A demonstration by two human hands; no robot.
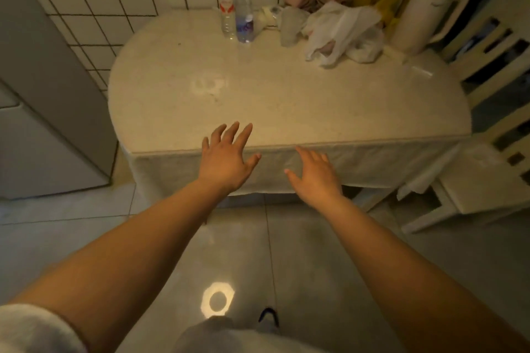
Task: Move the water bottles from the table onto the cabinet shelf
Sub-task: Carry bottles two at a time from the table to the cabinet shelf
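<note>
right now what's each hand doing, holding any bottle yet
Left hand: open, fingers spread over the table edge, holding nothing.
Right hand: open, fingers relaxed, holding nothing.

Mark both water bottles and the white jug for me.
Red-label bottle [227, 13]: head view, on its label.
Blue-label bottle [244, 23]: head view, on its label.
Jug [421, 17]: head view, mid-body.

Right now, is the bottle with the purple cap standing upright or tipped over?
Upright. The purple-capped bottle stands on its base on the table, cap up, beside the clear bottle.
</note>
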